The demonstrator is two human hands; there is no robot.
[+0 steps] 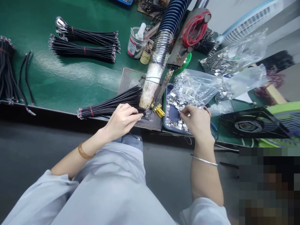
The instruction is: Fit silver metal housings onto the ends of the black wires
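Note:
My left hand is closed in a pinch on a thin black wire, its tip held near the yellow clip under the taped fume hose. Just behind the hand lies a bundle of black wires tied with a red band. My right hand is pinched over a blue tray of small silver metal shells, its fingertips on one shell. A clear bag of the same shells lies open behind the tray.
Two tied wire bundles lie at the back left on the green mat, more wires at the far left. A tin can, a red cable coil, a black fan and further bags crowd the right.

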